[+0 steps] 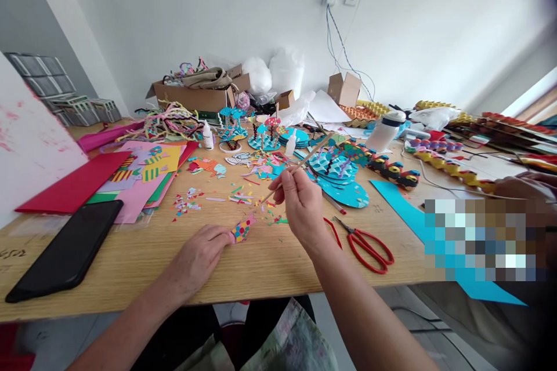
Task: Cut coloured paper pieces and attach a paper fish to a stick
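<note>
A polka-dotted paper fish [241,232] on the tabletop [139,261], lower centre of the frame.
The left hand's [195,258] fingers pinch its left end, closed; the right hand's [300,203] fingers curl tightly round a thin wooden stick [312,153], lower tip near the fish. Paper scraps [187,204] lie left of centre, red-handled scissors [357,233] right.

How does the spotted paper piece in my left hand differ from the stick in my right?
The paper piece is short and broad; the stick is long and thin. The paper piece has multicoloured dots; the stick looks plain brown. The paper piece is low near the table; the stick slants upward. Both are hand-held.
</note>
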`<move>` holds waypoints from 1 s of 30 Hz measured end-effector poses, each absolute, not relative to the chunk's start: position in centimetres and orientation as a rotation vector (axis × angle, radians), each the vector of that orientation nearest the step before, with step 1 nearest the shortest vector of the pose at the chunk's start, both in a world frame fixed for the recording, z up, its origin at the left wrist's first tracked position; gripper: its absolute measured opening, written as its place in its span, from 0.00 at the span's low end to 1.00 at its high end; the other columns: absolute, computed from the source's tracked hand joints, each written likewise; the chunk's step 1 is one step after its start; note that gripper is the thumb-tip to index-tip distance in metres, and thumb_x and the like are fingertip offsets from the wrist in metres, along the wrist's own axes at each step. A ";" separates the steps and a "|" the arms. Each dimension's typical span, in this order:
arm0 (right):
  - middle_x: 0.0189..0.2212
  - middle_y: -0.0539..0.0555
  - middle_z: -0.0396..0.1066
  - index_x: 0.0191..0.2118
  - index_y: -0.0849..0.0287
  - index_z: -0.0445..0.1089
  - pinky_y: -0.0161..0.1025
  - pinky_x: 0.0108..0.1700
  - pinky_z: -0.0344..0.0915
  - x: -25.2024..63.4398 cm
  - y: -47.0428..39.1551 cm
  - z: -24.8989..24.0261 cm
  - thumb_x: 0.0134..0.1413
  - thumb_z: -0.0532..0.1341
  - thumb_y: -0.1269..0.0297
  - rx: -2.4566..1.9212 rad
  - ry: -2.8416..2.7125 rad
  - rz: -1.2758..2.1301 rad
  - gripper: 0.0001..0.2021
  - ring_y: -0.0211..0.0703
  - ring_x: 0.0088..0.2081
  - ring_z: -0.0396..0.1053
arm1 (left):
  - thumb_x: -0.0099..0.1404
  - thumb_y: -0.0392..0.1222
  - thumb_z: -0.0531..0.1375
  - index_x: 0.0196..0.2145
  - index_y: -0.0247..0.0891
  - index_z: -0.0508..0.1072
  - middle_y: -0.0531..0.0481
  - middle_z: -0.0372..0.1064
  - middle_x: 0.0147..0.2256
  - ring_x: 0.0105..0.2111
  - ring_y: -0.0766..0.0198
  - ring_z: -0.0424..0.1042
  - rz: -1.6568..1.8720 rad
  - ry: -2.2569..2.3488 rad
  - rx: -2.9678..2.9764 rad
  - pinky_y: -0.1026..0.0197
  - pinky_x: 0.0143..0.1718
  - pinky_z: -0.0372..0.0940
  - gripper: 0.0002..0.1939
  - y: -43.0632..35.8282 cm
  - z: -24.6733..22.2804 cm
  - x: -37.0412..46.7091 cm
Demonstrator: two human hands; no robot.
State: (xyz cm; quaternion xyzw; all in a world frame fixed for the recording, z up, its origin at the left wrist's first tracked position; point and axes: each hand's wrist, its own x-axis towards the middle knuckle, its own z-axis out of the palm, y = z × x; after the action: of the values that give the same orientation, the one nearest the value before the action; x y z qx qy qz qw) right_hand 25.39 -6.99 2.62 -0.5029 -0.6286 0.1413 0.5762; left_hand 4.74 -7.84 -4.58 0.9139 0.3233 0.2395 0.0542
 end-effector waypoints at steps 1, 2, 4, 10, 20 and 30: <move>0.19 0.47 0.62 0.26 0.58 0.61 0.29 0.22 0.57 25.2 -7.1 2.5 0.59 0.45 0.61 -1.171 -1.482 0.335 0.14 0.32 0.19 0.61 | 0.58 0.26 0.47 0.36 0.36 0.69 0.47 0.69 0.38 0.40 0.63 0.67 0.734 0.983 2.772 0.58 0.42 0.64 0.14 -7.8 -4.6 4.8; 0.19 0.47 0.62 0.26 0.59 0.61 0.29 0.22 0.57 24.9 -7.1 2.4 0.59 0.45 0.61 -1.170 -1.497 0.351 0.14 0.32 0.19 0.61 | 0.58 0.26 0.47 0.36 0.37 0.69 0.47 0.69 0.38 0.40 0.63 0.67 0.740 0.984 2.765 0.58 0.42 0.64 0.14 -7.8 -4.6 4.8; 0.17 0.47 0.62 0.26 0.59 0.61 0.29 0.21 0.56 24.4 -7.2 2.2 0.59 0.45 0.61 -1.192 -1.583 0.406 0.14 0.32 0.19 0.61 | 0.58 0.26 0.47 0.36 0.37 0.69 0.48 0.69 0.37 0.39 0.63 0.67 0.755 0.985 2.751 0.58 0.41 0.65 0.14 -7.8 -4.6 4.8; 0.16 0.47 0.63 0.26 0.59 0.61 0.28 0.23 0.56 23.5 -6.8 1.5 0.57 0.46 0.65 -1.253 -1.821 0.477 0.12 0.32 0.19 0.63 | 0.58 0.26 0.47 0.35 0.38 0.69 0.48 0.69 0.37 0.38 0.63 0.67 0.782 0.975 2.744 0.58 0.40 0.65 0.15 -7.9 -4.6 4.9; 0.17 0.47 0.63 0.25 0.58 0.59 0.28 0.22 0.56 23.0 -6.8 1.3 0.57 0.47 0.67 -1.255 -1.918 0.521 0.11 0.32 0.18 0.63 | 0.58 0.25 0.47 0.36 0.37 0.69 0.48 0.69 0.37 0.39 0.63 0.66 0.758 0.975 2.760 0.59 0.41 0.64 0.15 -7.8 -4.7 4.7; 0.17 0.47 0.63 0.25 0.59 0.61 0.29 0.23 0.58 23.5 -7.1 1.4 0.57 0.47 0.64 -1.221 -1.816 0.558 0.12 0.33 0.19 0.63 | 0.58 0.26 0.47 0.36 0.37 0.68 0.48 0.69 0.38 0.40 0.63 0.66 0.736 0.975 2.753 0.58 0.42 0.64 0.15 -7.8 -4.7 4.6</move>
State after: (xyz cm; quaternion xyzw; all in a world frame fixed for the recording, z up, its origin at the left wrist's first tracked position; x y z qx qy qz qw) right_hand 23.48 -7.13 1.39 -0.4889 -0.7270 0.2234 0.4272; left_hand 4.65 -7.83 -4.71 0.9122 0.3230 0.2437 0.0648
